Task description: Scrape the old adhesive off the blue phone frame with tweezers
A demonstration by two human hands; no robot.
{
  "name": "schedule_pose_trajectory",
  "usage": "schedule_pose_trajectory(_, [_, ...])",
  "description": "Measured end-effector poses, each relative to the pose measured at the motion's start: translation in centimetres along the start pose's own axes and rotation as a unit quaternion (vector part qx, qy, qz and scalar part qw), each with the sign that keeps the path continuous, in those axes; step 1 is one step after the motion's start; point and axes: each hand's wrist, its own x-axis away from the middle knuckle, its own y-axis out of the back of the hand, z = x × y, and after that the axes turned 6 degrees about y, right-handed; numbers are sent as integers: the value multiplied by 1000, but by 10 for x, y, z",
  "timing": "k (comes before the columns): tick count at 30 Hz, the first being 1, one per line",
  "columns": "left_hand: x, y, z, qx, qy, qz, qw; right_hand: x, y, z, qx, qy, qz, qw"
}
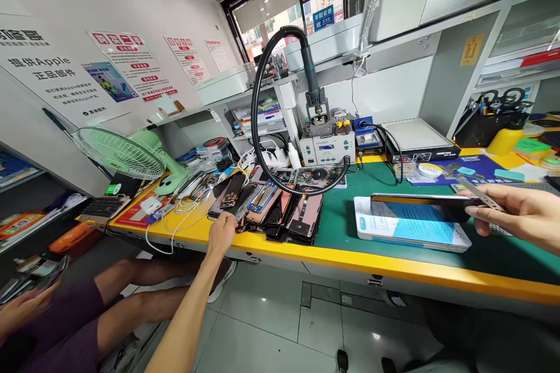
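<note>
My left hand (pixel 223 232) reaches to the near edge of a pile of phone parts. Its fingers are closed there, and what they pinch is hidden. In the pile are a blue-framed phone part (pixel 262 195), a pinkish phone panel (pixel 303 218) and a small dark phone part (pixel 231 191). At the right, my right hand (pixel 518 213) is closed around the end of a dark phone (pixel 420 205). A thin flat metal tool (pixel 480 193) is also in that hand. Beneath the phone lies a white and blue box (pixel 394 227).
A hot-air station (pixel 328 150) stands behind the pile, its black hose (pixel 254 99) looping over it. A green fan (pixel 126 151) and white cables (pixel 175 221) are at the left. A seated person (pixel 105 315) is close on the left. The yellow table edge (pixel 350 259) runs in front.
</note>
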Motion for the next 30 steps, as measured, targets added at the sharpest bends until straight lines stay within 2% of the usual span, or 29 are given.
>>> schedule_pose_trajectory(2, [-3,2,-5,-2,-19,12,1000,2,1,2,-11,-8,31,999])
schedule_pose_trajectory(8, [11,5,-16,4,-83,5,997,3,2,13,-23,-27,40,999])
schedule_pose_trajectory(13, [20,-2,-25,10,-159,62,985,4,2,18,-23,-35,34,999])
schedule_pose_trajectory(23, [-11,19,-41,-8,-143,142,979,5,2,16,-31,-34,34,998])
schedule_pose_trajectory(30, [-26,22,-45,-9,-129,128,983,4,0,8,-39,-35,42,998])
